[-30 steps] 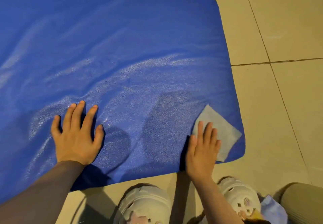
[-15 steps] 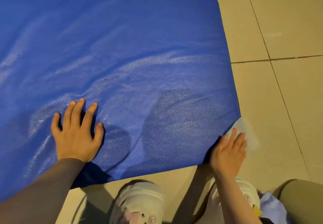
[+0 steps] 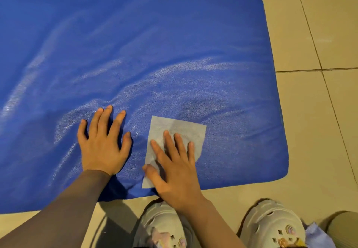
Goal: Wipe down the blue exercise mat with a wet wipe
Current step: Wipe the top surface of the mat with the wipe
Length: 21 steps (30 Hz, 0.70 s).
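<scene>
The blue exercise mat (image 3: 147, 50) lies flat on the tiled floor and fills most of the view, with shiny damp streaks across it. A pale grey wet wipe (image 3: 180, 129) lies spread flat on the mat near its front edge. My right hand (image 3: 174, 172) presses on the wipe with straight, spread fingers and covers its lower part. To the left of the wipe, my left hand (image 3: 103, 143) rests flat on the mat with its fingers spread. A dark sleeve covers my left forearm.
Beige floor tiles (image 3: 313, 123) with dark grout lines lie to the right of the mat and in front of it. My two pale clogs (image 3: 271, 226) stand just off the mat's front edge. A bit of light blue cloth (image 3: 317, 236) shows at the bottom right.
My right hand swept the wipe off the mat's front right corner, then back left onto the mat beside my left hand. My left hand stayed pressed on the mat.
</scene>
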{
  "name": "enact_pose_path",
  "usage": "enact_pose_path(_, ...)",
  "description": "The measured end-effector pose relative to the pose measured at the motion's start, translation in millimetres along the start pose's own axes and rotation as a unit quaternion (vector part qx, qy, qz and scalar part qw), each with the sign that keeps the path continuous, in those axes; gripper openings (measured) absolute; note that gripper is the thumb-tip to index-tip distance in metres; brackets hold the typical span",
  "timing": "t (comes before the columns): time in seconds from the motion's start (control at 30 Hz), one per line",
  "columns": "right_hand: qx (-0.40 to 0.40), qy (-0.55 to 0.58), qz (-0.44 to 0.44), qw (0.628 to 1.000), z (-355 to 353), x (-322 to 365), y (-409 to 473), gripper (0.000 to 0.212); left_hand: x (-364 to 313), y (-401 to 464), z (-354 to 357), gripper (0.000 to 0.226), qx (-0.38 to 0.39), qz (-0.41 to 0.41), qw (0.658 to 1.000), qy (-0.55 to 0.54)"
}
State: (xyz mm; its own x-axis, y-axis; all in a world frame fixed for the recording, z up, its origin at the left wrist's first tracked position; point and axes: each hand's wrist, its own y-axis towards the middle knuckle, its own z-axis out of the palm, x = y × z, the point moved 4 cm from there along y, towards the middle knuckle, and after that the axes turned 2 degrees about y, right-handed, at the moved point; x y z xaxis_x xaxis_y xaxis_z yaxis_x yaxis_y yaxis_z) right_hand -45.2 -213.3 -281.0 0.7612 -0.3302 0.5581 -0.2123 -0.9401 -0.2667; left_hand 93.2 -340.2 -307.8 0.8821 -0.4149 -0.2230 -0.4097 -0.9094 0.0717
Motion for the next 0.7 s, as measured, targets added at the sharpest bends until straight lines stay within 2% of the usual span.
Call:
enact_pose_path(0.03,-0.022,0.021,-0.006,1.000,-13.4,-1.5,-2.0,0.069,-0.1,0.0,0.1,0.057,-0.001,0.000,1.000,-0.001)
enact_pose_path(0.1,-0.134,0.009,-0.017,0.991,-45.5,-14.0,-4.3,0.049,0.7,1.0,-0.3,0.056,-0.005,0.001,1.000,-0.002)
enact_pose_path(0.17,-0.226,-0.020,0.060,0.972,-67.0,-51.3,-2.5,0.042,1.5,0.3,0.2,0.056,-0.007,0.005,1.000,0.002)
enact_pose_path(0.27,-0.238,-0.076,0.194,0.949,-74.3,-112.4,4.1,0.055,0.3,-1.1,2.1,0.055,-0.006,0.004,1.000,0.011)
enact_pose_path(0.37,-0.229,-0.139,0.203,0.942,-67.2,-138.7,6.5,0.059,-2.7,-3.3,-1.6,0.051,-0.009,0.012,1.000,0.012)
enact_pose_path(0.47,-0.250,-0.144,0.194,0.938,-63.8,-139.2,4.5,0.058,-39.3,-10.4,-20.0,0.045,-0.031,0.137,0.990,-0.019)
enact_pose_path(0.53,-0.258,-0.139,0.194,0.936,-63.9,-140.9,5.4,0.058,-84.7,-16.5,-19.0,0.043,0.009,0.254,0.965,-0.056)
enact_pose_path(0.6,-0.256,-0.136,0.191,0.938,-63.6,-140.5,7.3,0.057,-121.0,-20.1,1.3,0.049,0.074,0.347,0.935,-0.020)
enact_pose_path(0.7,-0.257,-0.136,0.194,0.937,-62.4,-140.1,6.7,0.057,-119.8,-7.0,31.0,0.058,0.137,0.376,0.915,0.041)
